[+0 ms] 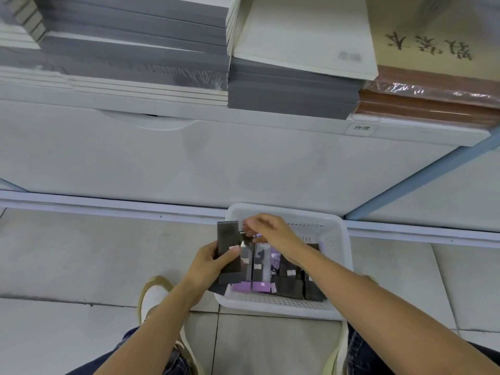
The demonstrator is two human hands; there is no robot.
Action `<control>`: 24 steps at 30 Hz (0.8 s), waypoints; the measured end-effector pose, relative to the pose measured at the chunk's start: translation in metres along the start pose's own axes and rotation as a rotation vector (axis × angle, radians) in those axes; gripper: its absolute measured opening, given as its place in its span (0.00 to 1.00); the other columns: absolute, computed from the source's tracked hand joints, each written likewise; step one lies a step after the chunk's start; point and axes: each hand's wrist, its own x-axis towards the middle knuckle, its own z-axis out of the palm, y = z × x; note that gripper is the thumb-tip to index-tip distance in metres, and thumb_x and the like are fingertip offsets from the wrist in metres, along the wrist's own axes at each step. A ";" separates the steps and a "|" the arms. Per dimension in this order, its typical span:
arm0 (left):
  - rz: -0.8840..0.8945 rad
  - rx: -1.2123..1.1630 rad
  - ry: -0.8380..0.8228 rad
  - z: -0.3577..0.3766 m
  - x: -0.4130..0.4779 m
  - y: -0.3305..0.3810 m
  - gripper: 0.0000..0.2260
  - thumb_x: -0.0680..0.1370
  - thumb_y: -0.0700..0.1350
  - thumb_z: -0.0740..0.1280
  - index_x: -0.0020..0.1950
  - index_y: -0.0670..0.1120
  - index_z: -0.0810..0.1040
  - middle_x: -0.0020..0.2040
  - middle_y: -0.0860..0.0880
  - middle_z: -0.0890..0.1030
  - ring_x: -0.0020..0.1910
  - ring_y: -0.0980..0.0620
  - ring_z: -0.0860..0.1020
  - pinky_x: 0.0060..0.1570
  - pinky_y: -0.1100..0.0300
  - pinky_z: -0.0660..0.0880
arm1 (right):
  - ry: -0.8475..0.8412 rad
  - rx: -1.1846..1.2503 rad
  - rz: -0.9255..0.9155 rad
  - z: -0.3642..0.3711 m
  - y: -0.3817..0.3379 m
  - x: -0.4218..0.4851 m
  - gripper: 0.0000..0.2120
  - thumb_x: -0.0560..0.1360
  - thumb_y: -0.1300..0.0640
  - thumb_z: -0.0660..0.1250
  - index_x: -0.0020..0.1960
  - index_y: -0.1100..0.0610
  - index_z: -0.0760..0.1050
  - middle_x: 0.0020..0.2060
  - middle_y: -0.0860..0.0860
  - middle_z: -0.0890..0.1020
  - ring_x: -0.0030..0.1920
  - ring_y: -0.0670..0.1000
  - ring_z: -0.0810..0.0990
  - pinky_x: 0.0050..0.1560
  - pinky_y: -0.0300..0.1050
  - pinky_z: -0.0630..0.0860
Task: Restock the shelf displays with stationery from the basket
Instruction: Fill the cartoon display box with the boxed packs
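step: gathering stock from floor basket | left grip curled round dark packs | right grip pinching top of clear pack (hang tab, probably) | next: carry stack up to shelf

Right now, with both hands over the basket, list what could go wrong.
1. The left hand grips several dark packs in a loose fan; the lower ones might slide out onto the floor.
2. The right hand seems to pinch a clear pack only by its top, so it may slip back into the basket.
3. The basket sits on the floor close to a shoe; a step could knock it.
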 end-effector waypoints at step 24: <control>-0.014 -0.154 0.212 -0.013 0.002 -0.007 0.09 0.80 0.43 0.64 0.58 0.41 0.71 0.38 0.41 0.82 0.35 0.45 0.82 0.38 0.54 0.82 | 0.116 -0.101 0.199 0.022 0.042 0.006 0.08 0.78 0.59 0.66 0.57 0.57 0.76 0.50 0.53 0.81 0.51 0.53 0.81 0.47 0.41 0.79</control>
